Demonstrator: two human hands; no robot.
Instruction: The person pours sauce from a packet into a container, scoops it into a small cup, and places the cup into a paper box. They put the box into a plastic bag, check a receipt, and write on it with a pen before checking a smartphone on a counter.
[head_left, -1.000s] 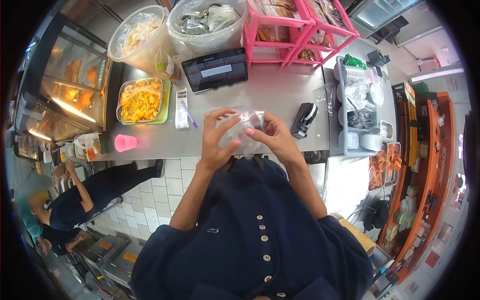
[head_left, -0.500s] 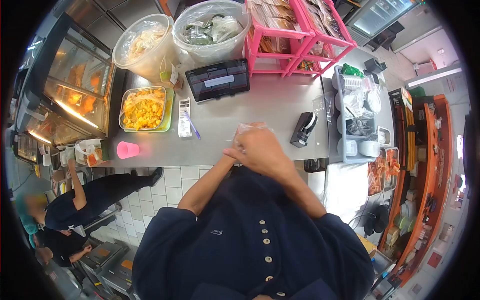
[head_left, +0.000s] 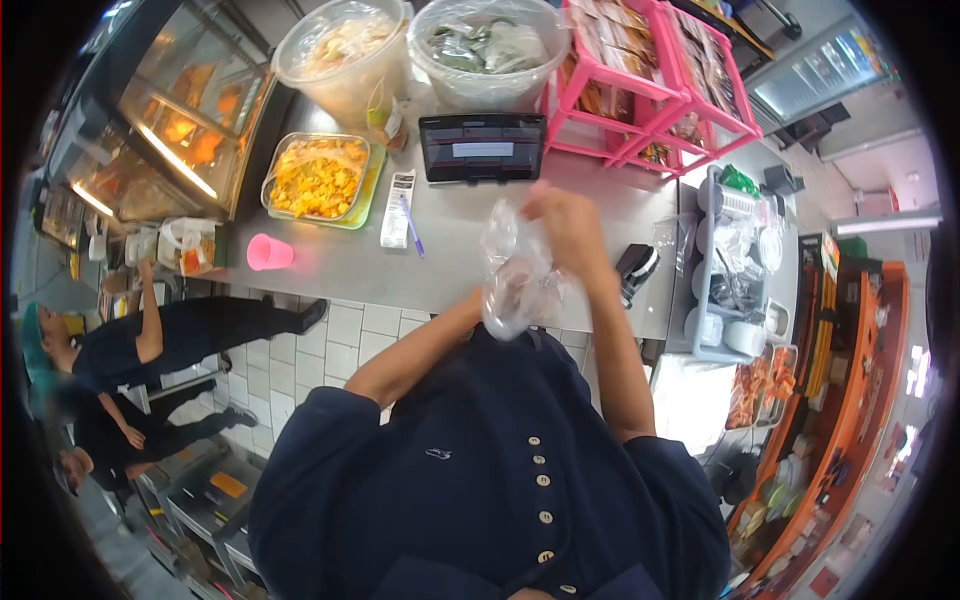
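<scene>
A clear plastic bag hangs in front of my chest, over the near edge of the steel counter. My right hand is raised and pinches the bag's top. My left hand sits inside or behind the bag's lower part and is mostly hidden by the plastic. I cannot tell what the bag contains.
On the counter lie a pink cup, a tray of yellow food, a receipt with a pen, a tablet, a black tape dispenser, two lined tubs, pink racks and a grey bin. Co-workers stand at left.
My right hand has risen from the bag bundle, drawing the top of the bag upward. The bag now hangs stretched between both hands. The camera view shifted slightly.
</scene>
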